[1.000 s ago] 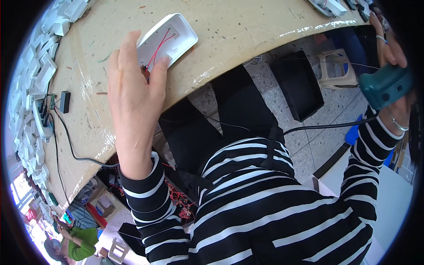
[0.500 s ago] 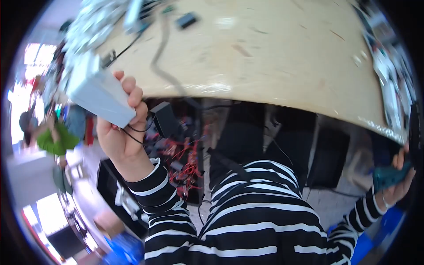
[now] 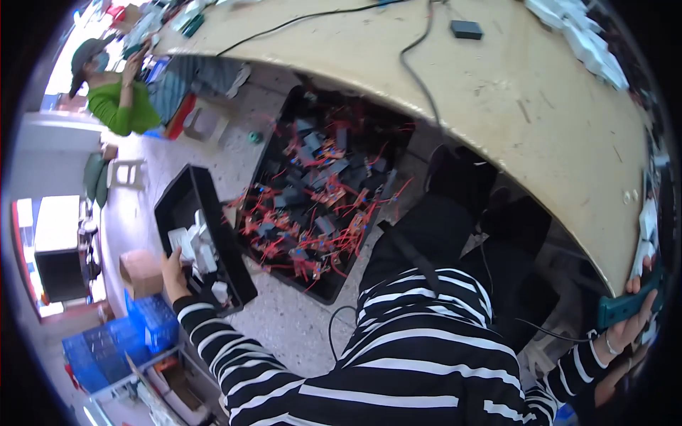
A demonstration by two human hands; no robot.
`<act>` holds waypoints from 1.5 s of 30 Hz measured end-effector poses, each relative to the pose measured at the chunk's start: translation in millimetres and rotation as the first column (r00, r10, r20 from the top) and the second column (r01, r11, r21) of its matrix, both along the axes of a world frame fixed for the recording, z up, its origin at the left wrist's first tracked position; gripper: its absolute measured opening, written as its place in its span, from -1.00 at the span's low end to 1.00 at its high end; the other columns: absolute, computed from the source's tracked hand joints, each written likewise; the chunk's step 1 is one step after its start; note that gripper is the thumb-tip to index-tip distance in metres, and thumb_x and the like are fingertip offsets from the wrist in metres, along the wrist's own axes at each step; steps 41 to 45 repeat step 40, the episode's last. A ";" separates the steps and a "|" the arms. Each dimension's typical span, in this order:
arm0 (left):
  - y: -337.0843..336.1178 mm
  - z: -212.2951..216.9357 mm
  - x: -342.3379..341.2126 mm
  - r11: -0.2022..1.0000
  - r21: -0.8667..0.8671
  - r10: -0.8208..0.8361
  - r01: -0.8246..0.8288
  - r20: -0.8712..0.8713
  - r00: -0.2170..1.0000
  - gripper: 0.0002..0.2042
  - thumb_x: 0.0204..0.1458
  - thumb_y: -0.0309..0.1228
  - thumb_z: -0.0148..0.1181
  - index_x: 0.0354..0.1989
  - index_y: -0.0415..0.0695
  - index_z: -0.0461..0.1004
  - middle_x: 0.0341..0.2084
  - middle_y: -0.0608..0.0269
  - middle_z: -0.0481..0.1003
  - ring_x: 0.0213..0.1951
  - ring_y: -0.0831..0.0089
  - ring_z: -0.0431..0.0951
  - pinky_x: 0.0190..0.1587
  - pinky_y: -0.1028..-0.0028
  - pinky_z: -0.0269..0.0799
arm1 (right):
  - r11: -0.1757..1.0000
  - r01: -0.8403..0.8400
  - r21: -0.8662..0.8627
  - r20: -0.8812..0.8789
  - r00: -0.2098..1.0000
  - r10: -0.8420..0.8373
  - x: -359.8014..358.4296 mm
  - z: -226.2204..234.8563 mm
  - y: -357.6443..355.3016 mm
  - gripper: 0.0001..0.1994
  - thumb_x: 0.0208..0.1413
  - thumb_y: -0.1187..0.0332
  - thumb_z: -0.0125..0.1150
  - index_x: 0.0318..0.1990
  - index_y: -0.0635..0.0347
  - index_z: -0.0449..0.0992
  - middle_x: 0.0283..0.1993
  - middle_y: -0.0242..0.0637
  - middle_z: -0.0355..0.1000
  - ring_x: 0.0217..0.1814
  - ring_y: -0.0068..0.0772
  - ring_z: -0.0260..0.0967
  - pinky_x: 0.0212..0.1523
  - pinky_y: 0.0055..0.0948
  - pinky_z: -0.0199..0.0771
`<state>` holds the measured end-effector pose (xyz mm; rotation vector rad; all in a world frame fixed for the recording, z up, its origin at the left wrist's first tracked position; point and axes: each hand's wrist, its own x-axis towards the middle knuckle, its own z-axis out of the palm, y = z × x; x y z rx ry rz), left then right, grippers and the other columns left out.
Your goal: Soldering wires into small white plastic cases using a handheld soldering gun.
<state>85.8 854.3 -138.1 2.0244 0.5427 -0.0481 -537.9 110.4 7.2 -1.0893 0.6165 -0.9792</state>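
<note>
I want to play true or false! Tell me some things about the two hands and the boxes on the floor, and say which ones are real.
1. The left hand reaches into a black bin holding white parts. True.
2. The right hand is empty. False: it holds a teal tool.
3. The big black crate holds small dark pieces with red wires. True.
4. The big crate sits on top of the table. False: it is on the floor, partly under the table's edge.
5. The sleeves are plain green. False: they are black and white striped.
</note>
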 end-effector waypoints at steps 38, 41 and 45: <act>-813.5 124.6 16.3 0.015 0.939 -0.962 0.344 0.108 -0.252 -0.82 0.03 -0.36 0.06 -0.21 -0.07 0.51 -0.23 0.11 0.47 -0.15 0.08 0.50 -0.14 0.17 0.41 | 0.984 0.180 -0.001 0.024 0.983 -0.179 39.2 -30.1 21.7 -0.40 0.24 0.27 0.03 0.30 0.42 -0.04 0.10 0.02 0.26 -0.32 -0.49 0.35 -0.27 -0.53 0.54; -804.4 124.5 9.2 0.057 0.914 -0.942 0.402 0.182 -0.281 -0.79 0.03 -0.34 0.08 -0.18 -0.08 0.51 -0.24 0.08 0.46 -0.16 0.07 0.50 -0.15 0.19 0.42 | 0.983 0.182 0.036 0.073 0.980 -0.184 37.0 -35.9 19.7 -0.38 0.23 0.26 0.05 0.30 0.42 -0.05 0.11 0.03 0.25 -0.33 -0.49 0.36 -0.25 -0.53 0.55; -804.4 124.5 9.2 0.057 0.914 -0.942 0.402 0.182 -0.281 -0.79 0.03 -0.34 0.08 -0.18 -0.08 0.51 -0.24 0.08 0.46 -0.16 0.07 0.50 -0.15 0.19 0.42 | 0.983 0.182 0.036 0.073 0.980 -0.184 37.0 -35.9 19.7 -0.38 0.23 0.26 0.05 0.30 0.42 -0.05 0.11 0.03 0.25 -0.33 -0.49 0.36 -0.25 -0.53 0.55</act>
